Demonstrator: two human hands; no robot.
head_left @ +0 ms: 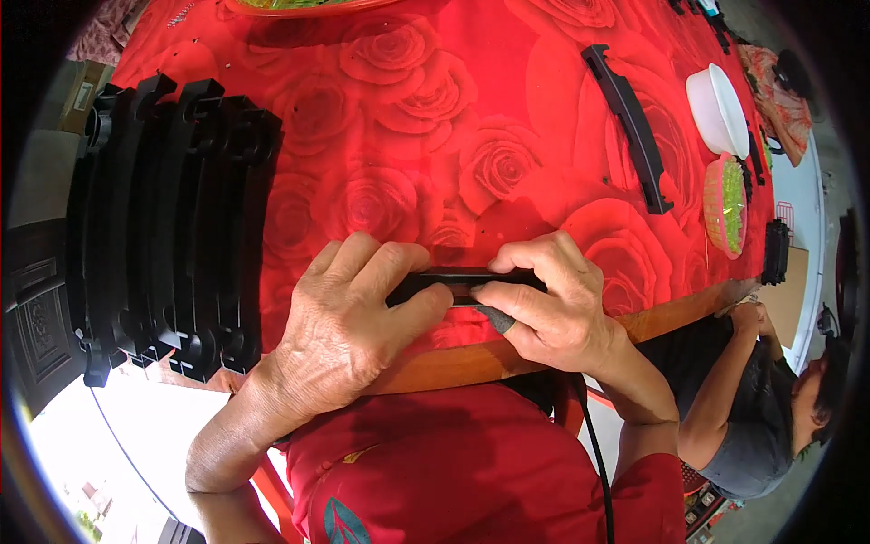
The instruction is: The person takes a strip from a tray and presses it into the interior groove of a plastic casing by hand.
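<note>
Here, black pieces [172,227] lay bunched at the red tablecloth's [362,136] left. The left hand [349,313] had thumb and fingers closed on one end of a black strip [453,276], near the wooden front edge [453,367]; the right hand [562,308] pinched the other end (a dark cover [496,317] showed on one finger). The step looked like thumb-work on the strip, though fingers hid much of it; the next move seemingly called for steady ends. Farther right lay a similar piece [630,131], near a white bowl [716,109].
</note>
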